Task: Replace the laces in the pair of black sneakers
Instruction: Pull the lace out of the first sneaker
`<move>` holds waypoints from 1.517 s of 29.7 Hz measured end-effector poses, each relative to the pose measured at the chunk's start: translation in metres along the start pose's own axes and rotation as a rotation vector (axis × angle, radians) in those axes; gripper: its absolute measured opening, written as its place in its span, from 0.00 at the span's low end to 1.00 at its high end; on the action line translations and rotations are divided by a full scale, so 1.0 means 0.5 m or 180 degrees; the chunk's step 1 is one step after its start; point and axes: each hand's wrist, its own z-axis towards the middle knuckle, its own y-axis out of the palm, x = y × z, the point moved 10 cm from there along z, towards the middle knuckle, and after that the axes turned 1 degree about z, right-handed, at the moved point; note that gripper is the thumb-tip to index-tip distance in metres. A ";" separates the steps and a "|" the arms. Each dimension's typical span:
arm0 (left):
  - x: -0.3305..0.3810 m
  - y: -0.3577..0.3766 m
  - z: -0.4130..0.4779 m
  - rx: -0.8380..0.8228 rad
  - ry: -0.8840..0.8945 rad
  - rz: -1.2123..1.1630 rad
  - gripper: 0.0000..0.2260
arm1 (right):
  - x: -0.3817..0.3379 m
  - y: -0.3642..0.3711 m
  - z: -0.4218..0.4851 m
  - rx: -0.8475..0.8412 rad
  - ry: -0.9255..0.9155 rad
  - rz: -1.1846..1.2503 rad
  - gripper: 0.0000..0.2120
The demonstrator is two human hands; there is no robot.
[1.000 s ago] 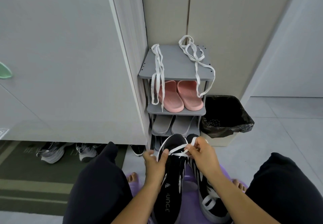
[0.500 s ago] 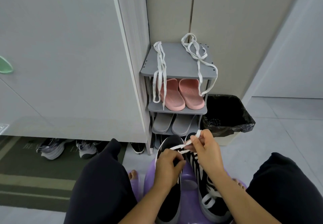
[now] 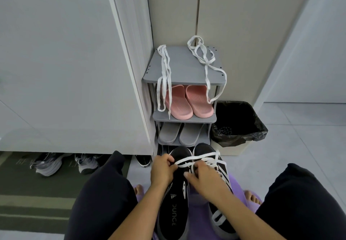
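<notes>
Left hand [image 3: 162,170] pinching a flat white shoelace [image 3: 194,159] over a black fabric sneaker [image 3: 173,219], right hand [image 3: 205,179] curled round the same lace, second black sneaker [image 3: 203,149] just beside

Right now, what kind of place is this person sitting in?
Most likely a home entryway: a grey shoe rack holds pink slippers and grey slippers, more sneakers sit under the white cabinet, and a lined bin stands beside the rack.
</notes>
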 end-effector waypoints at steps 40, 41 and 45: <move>0.094 -0.085 -0.053 -0.0206 -0.0202 -0.3618 0.09 | 0.057 0.146 -0.014 -0.0403 0.0719 0.3179 0.28; 0.101 -0.068 -0.061 -0.0391 -0.0217 -0.3709 0.10 | 0.052 0.149 -0.014 -0.0470 0.0669 0.3333 0.30; 0.126 -0.044 -0.077 -0.0818 -0.0198 -0.4342 0.10 | 0.032 0.149 -0.024 -0.0658 0.0652 0.3778 0.26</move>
